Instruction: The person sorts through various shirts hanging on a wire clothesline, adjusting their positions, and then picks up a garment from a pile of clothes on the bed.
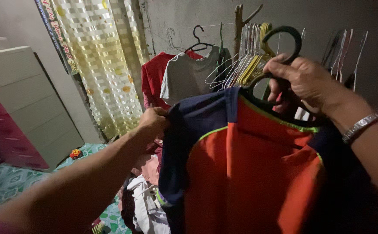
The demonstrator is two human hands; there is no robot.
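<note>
Hands up at chest height, both busy with one garment. Right hand (pixel 304 80), a metal bracelet (pixel 364 123) on its wrist, closed around the neck of a dark hanger (pixel 284 37), hook curving above the fingers. Hanging from that hanger, an orange shirt (pixel 249 173) with navy sleeves and thin lime piping, filling the lower middle of the view. Left hand (pixel 153 122) pinched shut on the shirt's navy shoulder, pulling the cloth outward to the left. Behind, along a grey wall (pixel 336 17): a red shirt (pixel 152 78) and a grey shirt (pixel 191 76) on hangers, then a thick bunch of empty hangers (pixel 247 60), a few more farther right. Left of those, a shiny checked curtain (pixel 100 56), and a pale drawer unit (pixel 24 95) at the far left. Below the shirt, a heap of clothes (pixel 143 203), probably resting on the patterned green floor covering (pixel 2 182), though dim light blurs the edge.
</note>
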